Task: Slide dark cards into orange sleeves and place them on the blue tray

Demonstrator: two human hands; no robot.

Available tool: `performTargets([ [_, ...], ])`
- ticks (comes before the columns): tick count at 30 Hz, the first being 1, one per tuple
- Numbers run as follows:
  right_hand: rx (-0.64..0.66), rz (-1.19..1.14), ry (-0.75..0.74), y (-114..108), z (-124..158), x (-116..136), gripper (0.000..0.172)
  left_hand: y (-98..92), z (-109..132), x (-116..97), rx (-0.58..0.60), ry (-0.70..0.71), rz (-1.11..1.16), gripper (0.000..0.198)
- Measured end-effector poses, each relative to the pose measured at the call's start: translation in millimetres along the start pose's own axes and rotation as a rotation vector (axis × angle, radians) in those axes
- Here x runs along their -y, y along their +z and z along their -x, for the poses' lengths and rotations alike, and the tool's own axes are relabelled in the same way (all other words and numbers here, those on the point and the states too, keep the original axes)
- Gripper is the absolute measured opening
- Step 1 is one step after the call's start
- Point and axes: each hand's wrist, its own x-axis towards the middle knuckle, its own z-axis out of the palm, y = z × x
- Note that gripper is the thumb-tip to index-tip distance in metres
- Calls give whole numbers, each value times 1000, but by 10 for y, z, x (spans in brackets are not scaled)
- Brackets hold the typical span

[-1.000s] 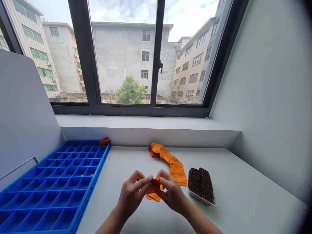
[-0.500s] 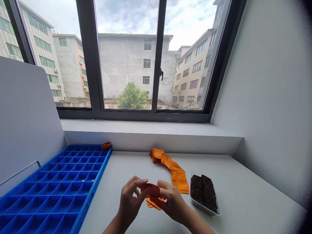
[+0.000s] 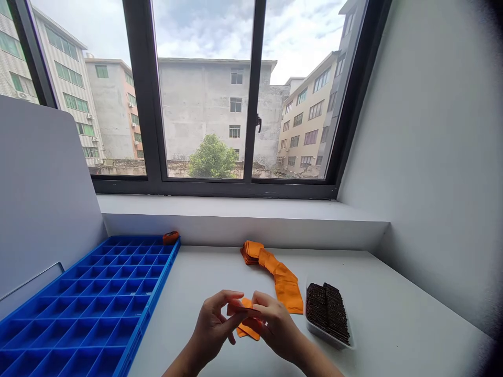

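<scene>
A small flat red-orange pouch (image 3: 240, 310) is held up between my two hands over the table, seen nearly edge-on. My left hand (image 3: 210, 324) pinches its left side between thumb and fingers. On the other side, my right hand (image 3: 278, 327) grips it with thumb and fingertips closed. Fingers cover much of the pouch, so whether anything is inside is hidden. Just beneath lie a few orange pouches (image 3: 249, 333), partly behind the hands. An overlapping row of orange pouches (image 3: 287, 287) curves away toward the window sill.
Right of the hands, a clear plastic tub (image 3: 332, 343) holds many thin dark brown pieces (image 3: 326, 314) in two rows. To the left lies a blue divided tray (image 3: 157, 285), with an orange and dark bundle (image 3: 170, 238) in its far right corner. A white panel (image 3: 43, 178) stands behind it.
The pouch has tipped from showing its broad face to nearly edge-on. My left hand's fingers have shifted along it, and the camera view has moved slightly.
</scene>
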Motion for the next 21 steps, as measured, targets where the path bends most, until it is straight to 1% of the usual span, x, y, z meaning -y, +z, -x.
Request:
performTargets([
  [3, -2, 15, 7, 1, -5, 0, 28, -17, 0, -21, 23, -4, 0, 43],
  [5, -5, 35, -3, 11, -5, -14, 32, -22, 3, -37, 69, 7, -24, 38],
  [8, -15, 60, -17, 32, 0, -42, 41, -15, 7, -71, 140, 81, -80, 27],
  [10, -25, 64, -16, 40, 5, -49, 46, -7, 8, -96, 160, 117, -110, 23],
  [16, -18, 40, -18, 23, 9, -18, 43, 3, 10, -129, 162, 129, -116, 22],
  [21, -32, 29, -15, 15, 9, -16, 43, 13, 28, -110, 96, 60, -57, 28],
])
